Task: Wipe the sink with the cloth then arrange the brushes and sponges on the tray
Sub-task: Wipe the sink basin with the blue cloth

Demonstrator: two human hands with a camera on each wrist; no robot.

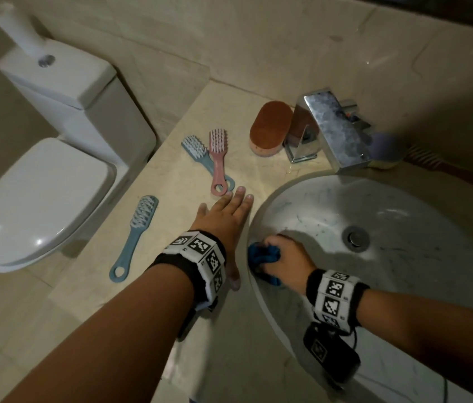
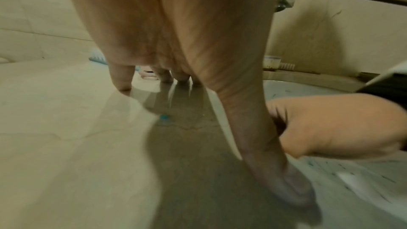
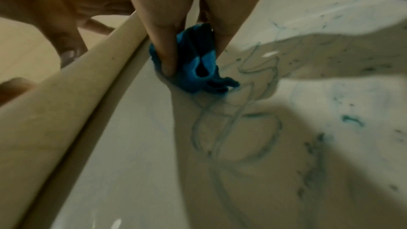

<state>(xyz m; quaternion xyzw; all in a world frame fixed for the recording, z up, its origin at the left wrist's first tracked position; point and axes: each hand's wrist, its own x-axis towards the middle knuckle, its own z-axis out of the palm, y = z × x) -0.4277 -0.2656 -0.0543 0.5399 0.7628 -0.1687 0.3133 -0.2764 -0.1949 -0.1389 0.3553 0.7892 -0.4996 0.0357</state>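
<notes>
My right hand point(image 1: 283, 261) grips a bunched blue cloth point(image 1: 264, 255) point(image 3: 198, 62) and presses it against the left inner wall of the white sink point(image 1: 404, 257), just under the rim point(image 3: 72, 83). Blue-green streaks point(image 3: 231, 128) mark the basin. My left hand point(image 1: 225, 219) point(image 2: 176, 32) lies flat with straight fingers on the beige counter point(image 1: 171, 184), beside the sink's left edge. On the counter lie a blue brush point(image 1: 133, 237), a second blue brush point(image 1: 200, 154) crossed with a pink brush point(image 1: 218, 161), and an orange sponge point(image 1: 270, 128).
A chrome tap point(image 1: 337, 129) stands behind the basin, with a purple sponge point(image 1: 386, 146) and another brush point(image 1: 447, 167) to its right. The drain point(image 1: 356, 238) sits in the basin's middle. A white toilet point(image 1: 43, 199) stands left of the counter. No tray is in view.
</notes>
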